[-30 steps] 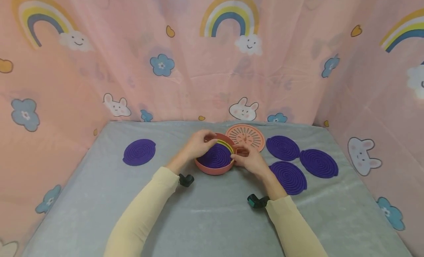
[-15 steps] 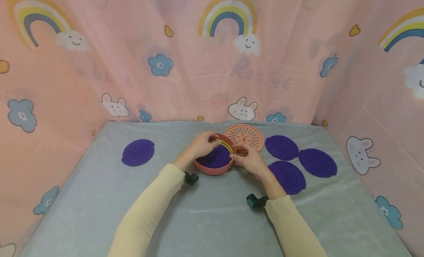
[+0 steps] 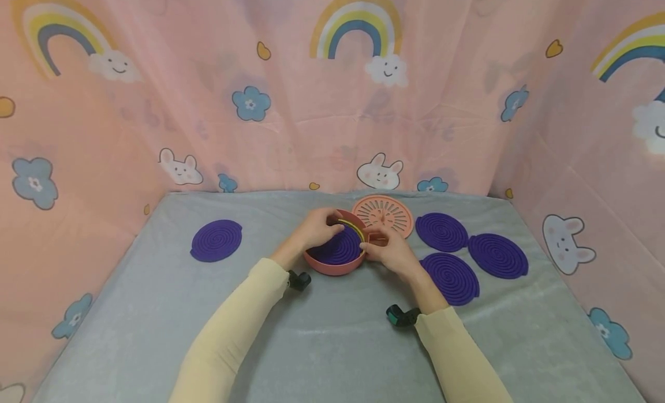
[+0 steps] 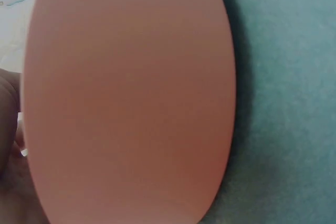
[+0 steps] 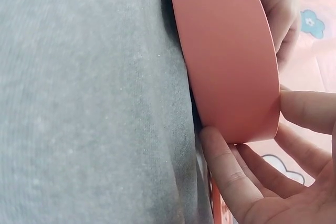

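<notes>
A round coral holder rests on the table, a purple spiral-grooved coaster lying inside it. A curved yellow edge shows between the coaster and the holder's far right wall. At the far rim, the left hand pinches the start of this yellow edge between thumb and fingers. The right hand grips the holder's right side. In the right wrist view its thumb is at the rim and its fingers lie along the outer wall. The holder's wall hides most of the left hand in the left wrist view.
A slotted coral disc lies behind the holder. To the right are three purple coasters, and another purple coaster lies at the left. A pink printed curtain surrounds the grey-covered table.
The yellow edge inside the holder shows as a thinner band than before. The left hand has shifted slightly to the right and nearer; the right hand stays at the holder's side.
</notes>
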`<state>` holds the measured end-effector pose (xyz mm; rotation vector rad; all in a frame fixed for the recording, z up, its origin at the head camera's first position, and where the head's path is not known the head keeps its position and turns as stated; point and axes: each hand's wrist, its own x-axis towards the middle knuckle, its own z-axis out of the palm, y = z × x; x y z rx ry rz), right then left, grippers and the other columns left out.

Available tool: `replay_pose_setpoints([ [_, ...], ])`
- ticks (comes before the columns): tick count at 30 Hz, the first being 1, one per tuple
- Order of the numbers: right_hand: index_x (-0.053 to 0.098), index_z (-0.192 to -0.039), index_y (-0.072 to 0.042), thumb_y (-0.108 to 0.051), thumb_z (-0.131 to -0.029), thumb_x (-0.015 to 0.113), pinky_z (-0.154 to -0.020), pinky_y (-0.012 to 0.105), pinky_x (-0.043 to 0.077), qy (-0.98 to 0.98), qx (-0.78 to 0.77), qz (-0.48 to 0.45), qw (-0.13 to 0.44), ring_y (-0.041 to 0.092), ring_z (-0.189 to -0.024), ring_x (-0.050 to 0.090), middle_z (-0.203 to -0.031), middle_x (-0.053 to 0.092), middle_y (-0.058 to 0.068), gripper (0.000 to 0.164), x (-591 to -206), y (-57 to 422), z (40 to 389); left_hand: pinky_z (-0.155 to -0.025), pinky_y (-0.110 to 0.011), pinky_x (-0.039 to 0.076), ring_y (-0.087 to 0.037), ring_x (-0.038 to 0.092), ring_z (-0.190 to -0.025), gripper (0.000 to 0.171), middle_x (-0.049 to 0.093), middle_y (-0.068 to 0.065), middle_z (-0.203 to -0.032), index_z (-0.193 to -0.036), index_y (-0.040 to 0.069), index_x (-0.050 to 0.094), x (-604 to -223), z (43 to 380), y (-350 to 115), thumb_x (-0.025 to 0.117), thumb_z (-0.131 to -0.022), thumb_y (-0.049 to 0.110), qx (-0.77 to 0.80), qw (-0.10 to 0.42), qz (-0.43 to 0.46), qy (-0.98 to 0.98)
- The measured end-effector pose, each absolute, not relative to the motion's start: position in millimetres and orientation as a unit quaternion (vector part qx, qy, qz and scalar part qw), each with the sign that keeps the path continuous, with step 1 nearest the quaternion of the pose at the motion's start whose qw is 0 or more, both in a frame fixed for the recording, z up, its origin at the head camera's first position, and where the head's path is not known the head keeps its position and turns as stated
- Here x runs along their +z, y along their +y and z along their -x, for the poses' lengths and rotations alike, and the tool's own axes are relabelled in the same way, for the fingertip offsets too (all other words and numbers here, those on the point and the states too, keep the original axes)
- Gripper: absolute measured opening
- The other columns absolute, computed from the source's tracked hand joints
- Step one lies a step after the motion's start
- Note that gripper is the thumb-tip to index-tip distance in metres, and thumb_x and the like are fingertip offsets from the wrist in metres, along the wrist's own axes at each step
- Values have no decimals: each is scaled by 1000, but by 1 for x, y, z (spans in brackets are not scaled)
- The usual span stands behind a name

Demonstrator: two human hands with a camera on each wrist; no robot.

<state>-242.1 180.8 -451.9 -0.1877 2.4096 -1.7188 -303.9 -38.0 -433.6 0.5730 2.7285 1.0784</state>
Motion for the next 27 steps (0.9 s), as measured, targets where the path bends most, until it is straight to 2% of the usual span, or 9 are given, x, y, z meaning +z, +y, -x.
replay_pose_setpoints([
  [10,56,-139,-5,-14,-97,69,-88,37,62,807,-579,64,92,39,-126,59,-142,52,22,45,-453,182,243,-113,-43,47,-26,61,-128,36,68,-9,-132,-131,9,65,-426,299,-40,69,-96,18,385,54,-209,897],
  [17,56,-140,-6,-15,-97,69,-89,38,62,806,-581,65,94,40,-128,58,-142,51,23,46,-453,182,243,-109,-45,50,-28,62,-125,37,66,-10,-131,-128,11,67,-426,298,-43,73,-93,17,404,42,-209,890],
  [27,56,-140,-6,-15,-97,69,-90,40,61,804,-583,64,97,40,-129,57,-147,47,22,46,-455,182,244,-111,-47,48,-27,59,-129,35,66,-7,-135,-127,14,68,-430,298,-48,73,-93,17,409,53,-205,888],
])
